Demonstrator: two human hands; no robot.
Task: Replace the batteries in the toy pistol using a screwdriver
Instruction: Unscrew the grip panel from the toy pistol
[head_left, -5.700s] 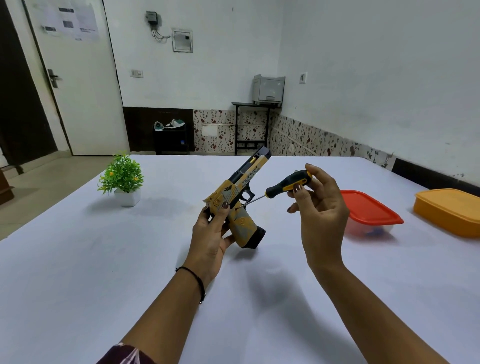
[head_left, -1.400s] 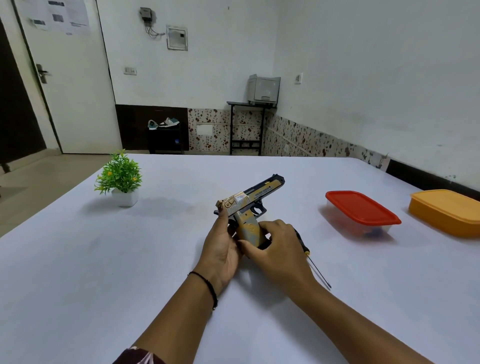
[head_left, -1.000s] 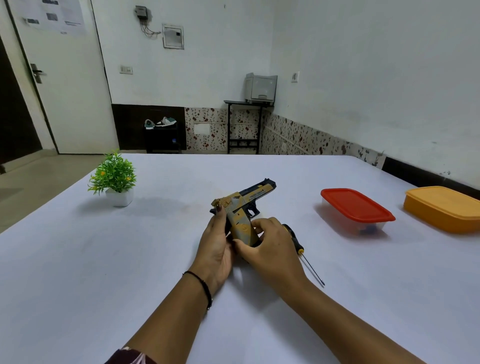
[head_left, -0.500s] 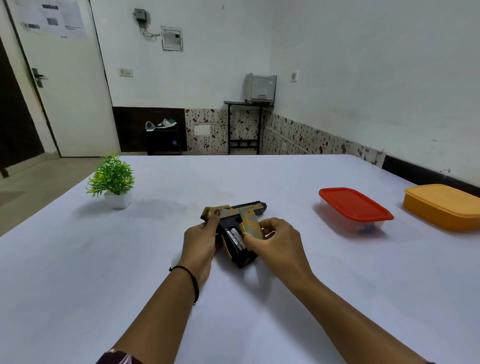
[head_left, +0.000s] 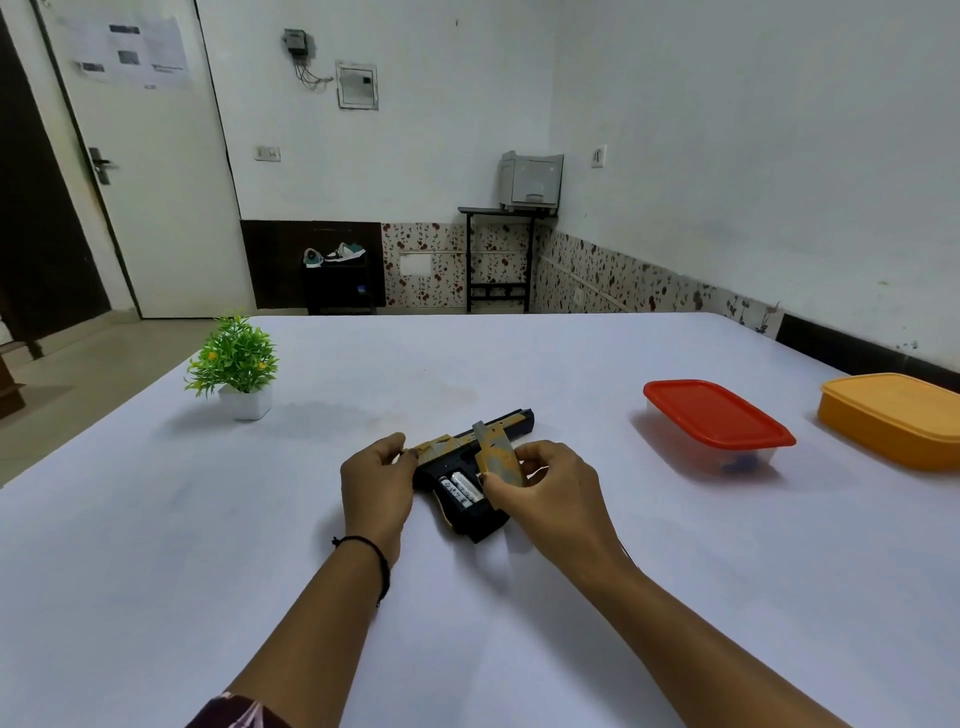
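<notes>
Grip cover (head_left: 498, 454) lifted off, pinched by right hand (head_left: 550, 493), left hand (head_left: 374, 483) gripping toy pistol (head_left: 511, 419), batteries (head_left: 460, 488) exposed

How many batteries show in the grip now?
2 batteries, side by side in the open grip: one nearer the left hand, one nearer the cover; more may be hidden.

Bare table (head_left: 156, 530) is presented between the potted plant (head_left: 235, 361) and the toy pistol (head_left: 441, 446). Rightward passage is limited by a red-lidded container (head_left: 714, 413) and an orange container (head_left: 896, 418).
</notes>
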